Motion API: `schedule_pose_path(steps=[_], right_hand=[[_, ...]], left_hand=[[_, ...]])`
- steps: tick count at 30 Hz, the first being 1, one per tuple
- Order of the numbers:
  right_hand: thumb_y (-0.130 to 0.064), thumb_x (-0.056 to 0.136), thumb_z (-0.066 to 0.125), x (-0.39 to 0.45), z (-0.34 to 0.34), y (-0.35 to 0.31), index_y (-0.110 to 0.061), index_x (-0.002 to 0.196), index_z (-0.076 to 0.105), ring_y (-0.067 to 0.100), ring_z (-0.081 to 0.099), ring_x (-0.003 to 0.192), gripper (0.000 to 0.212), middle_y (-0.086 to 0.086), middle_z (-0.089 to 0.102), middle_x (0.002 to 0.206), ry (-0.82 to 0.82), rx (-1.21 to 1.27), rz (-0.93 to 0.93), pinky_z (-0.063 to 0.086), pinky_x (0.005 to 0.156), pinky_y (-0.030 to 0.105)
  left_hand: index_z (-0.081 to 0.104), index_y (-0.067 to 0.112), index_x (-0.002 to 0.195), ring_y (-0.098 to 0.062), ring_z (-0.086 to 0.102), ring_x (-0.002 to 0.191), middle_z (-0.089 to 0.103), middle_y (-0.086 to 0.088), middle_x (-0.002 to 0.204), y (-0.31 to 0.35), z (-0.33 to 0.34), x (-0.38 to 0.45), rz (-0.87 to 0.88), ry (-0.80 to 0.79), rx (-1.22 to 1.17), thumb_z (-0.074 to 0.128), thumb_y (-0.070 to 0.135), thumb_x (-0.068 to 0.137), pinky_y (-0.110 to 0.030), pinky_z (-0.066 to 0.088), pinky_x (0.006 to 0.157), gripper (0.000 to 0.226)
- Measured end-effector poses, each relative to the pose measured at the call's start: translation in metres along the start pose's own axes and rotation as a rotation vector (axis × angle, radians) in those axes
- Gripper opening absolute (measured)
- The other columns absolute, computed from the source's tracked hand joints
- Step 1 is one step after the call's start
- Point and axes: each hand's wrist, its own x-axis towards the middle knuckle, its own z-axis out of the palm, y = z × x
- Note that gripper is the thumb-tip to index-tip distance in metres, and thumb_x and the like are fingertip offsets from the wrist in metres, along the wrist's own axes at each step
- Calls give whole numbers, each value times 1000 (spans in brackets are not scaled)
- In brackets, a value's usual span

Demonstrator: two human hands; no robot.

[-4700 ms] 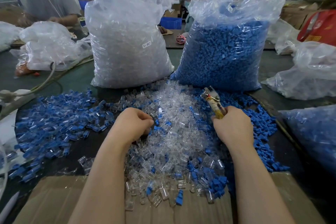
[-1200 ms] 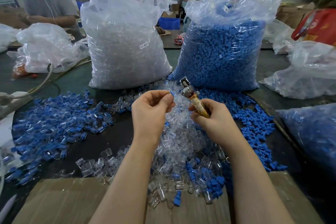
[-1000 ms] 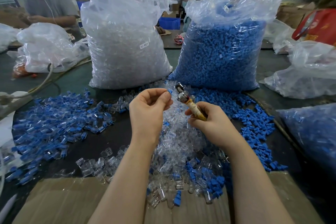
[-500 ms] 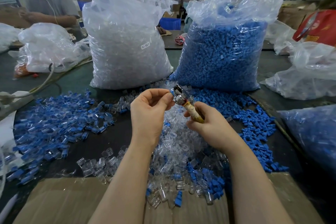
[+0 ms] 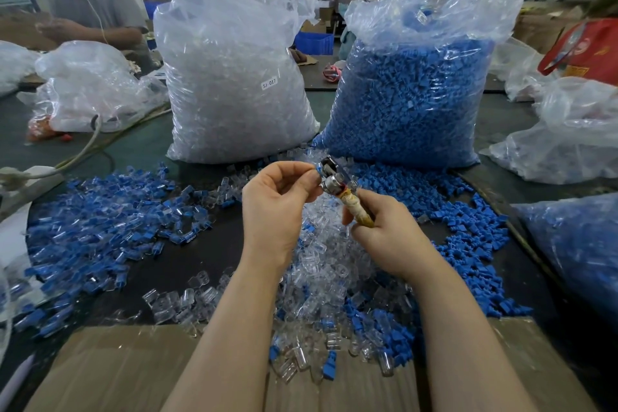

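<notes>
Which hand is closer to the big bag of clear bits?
Left. The left hand sits just in front of the clear bag, near its right corner. The right hand, holding the tool, is farther right, in front of the blue bag.

- Ahead of me, far left of centre, stands a tall bag of clear caps (image 5: 234, 84); just right of it, a bag of blue caps (image 5: 411, 104).
- Nearest me lies cardboard (image 5: 110, 368).
- Far right, a red bag (image 5: 588, 47).

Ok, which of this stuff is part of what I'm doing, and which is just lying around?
In hand: left hand, pinching a small piece; right hand, gripping the tool; clear caps pile; loose blue pieces.
Lying about: red bag; white cable; cardboard sheet; crumpled plastic bag.
</notes>
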Motion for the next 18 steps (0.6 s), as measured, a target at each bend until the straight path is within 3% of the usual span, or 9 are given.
schedule_pose_path(steps=[4, 8, 12, 15, 18], right_hand=[[-6, 79, 53, 0, 1, 0, -21, 80, 55, 4, 42, 48, 16, -17, 52, 58, -7, -1, 8, 31, 49, 25], [-13, 82, 57, 3, 3, 2, -25, 84, 54, 10, 45, 54, 13, -8, 56, 66, 34, -60, 44, 36, 53, 31], [-30, 90, 56, 6, -1, 9, -27, 95, 51, 19, 56, 71, 7, -5, 62, 79, 159, -168, 138, 43, 60, 35], [-38, 93, 52, 6, -7, 16, -27, 120, 49, 30, 60, 91, 29, 1, 65, 101, 229, -408, 263, 49, 78, 42], [-30, 93, 49, 3, -9, 22, -24, 119, 47, 31, 59, 82, 27, 6, 63, 97, 276, -533, 415, 46, 68, 39]], left_hand=[[71, 10, 85, -7, 68, 65, 73, 3, 71, 2, -1, 1, -49, -4, -22, 68, -1, 87, -16, 54, 63, 11], [71, 9, 89, -9, 70, 68, 75, -1, 75, 1, -4, 3, -220, 32, -129, 68, 4, 88, -18, 56, 63, 6], [69, 6, 94, -11, 73, 69, 76, -6, 78, 0, -27, 13, -468, 383, -478, 68, 5, 86, -18, 57, 60, 8], [65, 4, 98, -9, 72, 61, 73, -6, 79, -2, -53, 21, -506, 654, -679, 66, 6, 89, -17, 56, 58, 9], [60, 5, 92, -8, 70, 65, 70, -5, 83, -3, -77, 25, -513, 819, -835, 59, 7, 95, -16, 55, 56, 4]])
